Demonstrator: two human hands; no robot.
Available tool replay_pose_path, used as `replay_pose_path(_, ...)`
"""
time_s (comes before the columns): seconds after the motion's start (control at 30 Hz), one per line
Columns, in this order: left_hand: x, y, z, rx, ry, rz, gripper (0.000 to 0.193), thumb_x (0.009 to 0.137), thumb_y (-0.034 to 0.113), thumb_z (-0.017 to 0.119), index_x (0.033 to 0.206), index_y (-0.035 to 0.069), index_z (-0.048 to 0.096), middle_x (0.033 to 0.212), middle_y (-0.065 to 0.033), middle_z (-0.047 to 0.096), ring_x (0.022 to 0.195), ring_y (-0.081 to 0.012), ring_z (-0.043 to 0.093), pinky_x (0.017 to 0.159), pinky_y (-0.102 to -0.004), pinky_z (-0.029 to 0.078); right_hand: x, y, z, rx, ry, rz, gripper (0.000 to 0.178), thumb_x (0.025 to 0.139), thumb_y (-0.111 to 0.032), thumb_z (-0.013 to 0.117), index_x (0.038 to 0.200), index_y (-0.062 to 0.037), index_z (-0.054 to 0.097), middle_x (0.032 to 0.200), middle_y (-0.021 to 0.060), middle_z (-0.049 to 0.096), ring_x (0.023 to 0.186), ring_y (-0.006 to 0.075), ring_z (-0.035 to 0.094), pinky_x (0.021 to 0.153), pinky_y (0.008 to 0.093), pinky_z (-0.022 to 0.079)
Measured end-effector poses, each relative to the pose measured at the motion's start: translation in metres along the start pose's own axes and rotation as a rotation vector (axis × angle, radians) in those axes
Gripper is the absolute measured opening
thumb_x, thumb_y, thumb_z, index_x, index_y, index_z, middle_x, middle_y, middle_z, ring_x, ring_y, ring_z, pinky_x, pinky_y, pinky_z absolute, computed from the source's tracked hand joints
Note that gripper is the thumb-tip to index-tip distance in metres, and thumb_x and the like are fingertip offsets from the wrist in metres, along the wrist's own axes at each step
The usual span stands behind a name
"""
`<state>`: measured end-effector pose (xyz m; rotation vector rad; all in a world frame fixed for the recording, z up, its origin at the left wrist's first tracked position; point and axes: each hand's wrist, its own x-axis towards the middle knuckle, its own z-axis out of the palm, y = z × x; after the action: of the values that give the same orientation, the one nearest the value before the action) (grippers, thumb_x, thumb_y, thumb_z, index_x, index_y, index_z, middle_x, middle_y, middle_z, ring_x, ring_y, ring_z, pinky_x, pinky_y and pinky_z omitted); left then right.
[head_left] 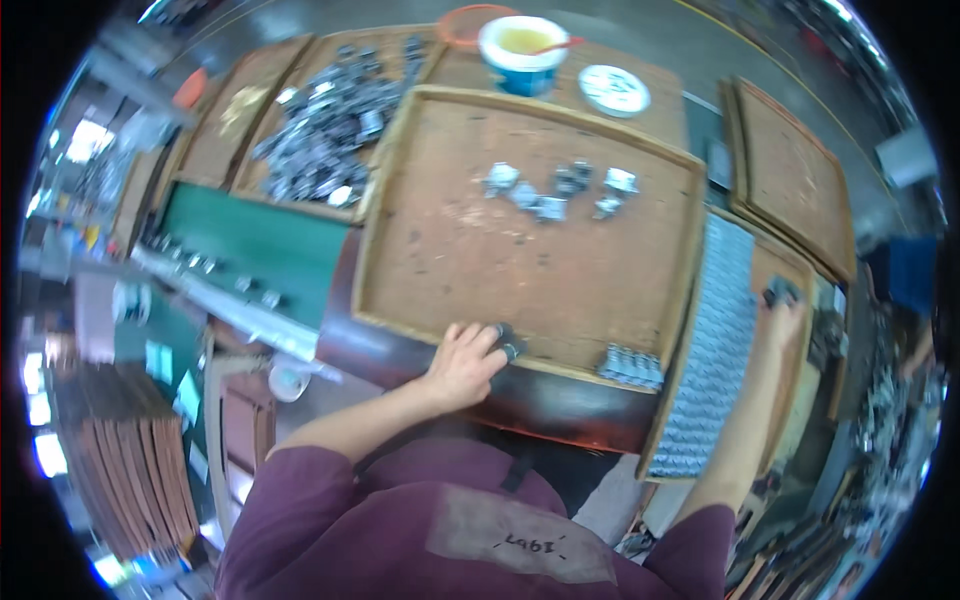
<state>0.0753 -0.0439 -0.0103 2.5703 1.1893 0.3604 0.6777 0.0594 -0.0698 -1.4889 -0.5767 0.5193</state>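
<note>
Plainly, dark handwriting point(535, 543) is borne upside down on a grey patch point(465, 525) of the purple shirt point(290, 510), and blue print is carried by a round lid point(614, 90) beyond the wooden tray's point(560, 280) far edge, beside a bucket point(522, 75). Loose metal parts point(550, 208) are scattered towards that edge. The left hand point(463, 366) is curled over the near edge; the right hand point(784, 318) is held beside rowed parts point(708, 345). Dark pieces point(781, 291) are seen at both hands' fingertips; whether gripped cannot be told.

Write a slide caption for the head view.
Left hand at the near edge of a wooden tray; right hand to the right of packed rows of metal parts.
</note>
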Motion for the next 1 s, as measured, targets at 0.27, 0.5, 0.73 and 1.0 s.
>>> replay_pose_path(0.27,-0.031,-0.054,-0.021,-0.075,0.256,-0.199,0.027,0.076,0.025,0.075,0.097,0.010,0.067,0.095,-0.0102,0.056,0.092,-0.0321,0.055,0.076,-0.0447,0.044,-0.164,-0.101,0.034,0.387,-0.322,0.206,0.036,0.103,-0.012,0.054,0.137,-0.0013,0.051,0.124,0.0107,0.061,0.104,0.0216,0.063,0.088,0.0364,0.054)
replay_pose_path(0.5,-0.114,-0.190,-0.118,0.335,0.265,-1.196,0.026,0.080,0.020,0.061,0.102,0.005,0.063,0.105,-0.0193,0.070,0.098,-0.0398,0.067,0.080,-0.0485,0.054,-0.251,-0.096,0.009,0.143,-0.336,0.084,0.026,0.094,-0.004,0.067,0.119,0.0008,0.064,0.118,0.0096,0.066,0.090,0.0148,0.064,0.073,0.0288,0.054)
replay_pose_path(0.73,-0.185,-0.268,-0.102,0.036,0.145,-1.284,0.039,0.086,0.022,0.059,0.120,0.003,0.063,0.103,-0.0181,0.073,0.090,-0.0356,0.070,0.076,-0.0446,0.054,-0.326,-0.134,0.056,0.133,-0.462,0.126,0.031,0.094,-0.006,0.067,0.123,0.0003,0.060,0.105,0.0065,0.067,0.089,0.0150,0.065,0.076,0.0303,0.056)
replay_pose_path(1.0,-0.048,-0.048,-0.107,-1.622,0.368,-0.612,0.041,0.085,0.000,0.071,0.125,0.004,0.062,0.116,-0.0087,0.070,0.105,-0.0201,0.068,0.088,-0.0351,0.059,-0.387,-0.172,0.103,0.195,-0.650,0.148,0.038,0.085,-0.005,0.076,0.120,-0.0025,0.059,0.104,0.0046,0.065,0.091,0.0160,0.065,0.083,0.0318,0.057)
